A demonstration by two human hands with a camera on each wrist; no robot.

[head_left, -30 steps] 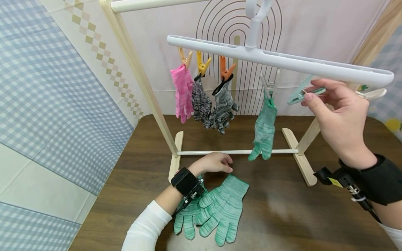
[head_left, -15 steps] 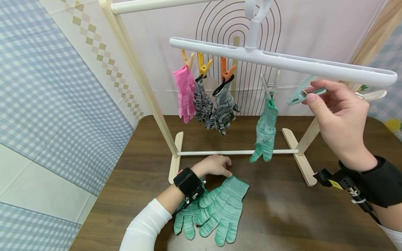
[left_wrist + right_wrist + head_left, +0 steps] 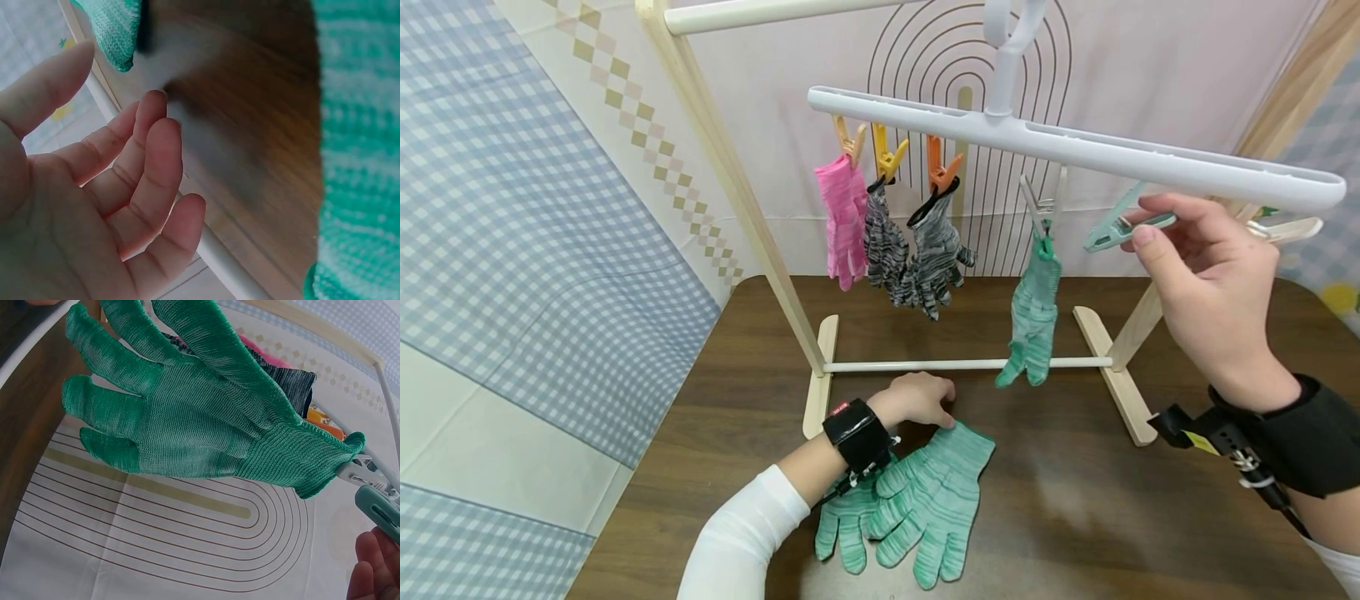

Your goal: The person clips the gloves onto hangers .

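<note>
My right hand (image 3: 1217, 275) pinches a mint-green clothespin (image 3: 1103, 237) between thumb and fingers, below the right part of the white hanger bar (image 3: 1120, 154). To its left a green glove (image 3: 1036, 308) hangs cuff up from a white clothespin (image 3: 1040, 200); the right wrist view shows this glove spread large. My left hand (image 3: 917, 400) is low over the table, its thumb at the cuff of a green glove (image 3: 940, 492) lying flat. In the left wrist view its fingers (image 3: 164, 156) are loosely bent around nothing. A second green glove (image 3: 842, 533) lies partly under the first, half hidden by the wrist.
A pink glove (image 3: 844, 221) and two black-and-grey gloves (image 3: 934, 250) hang by clothespins at the hanger's left. Another pale clothespin (image 3: 1292, 229) shows behind my right hand. The wooden rack (image 3: 752, 217) has a low white crossbar (image 3: 917, 366) and stands on the brown table (image 3: 1075, 517).
My left hand has come slightly down toward the flat glove's cuff. The hanger and its gloves have swayed a little. My right hand keeps its pinch on the clothespin, almost still.
</note>
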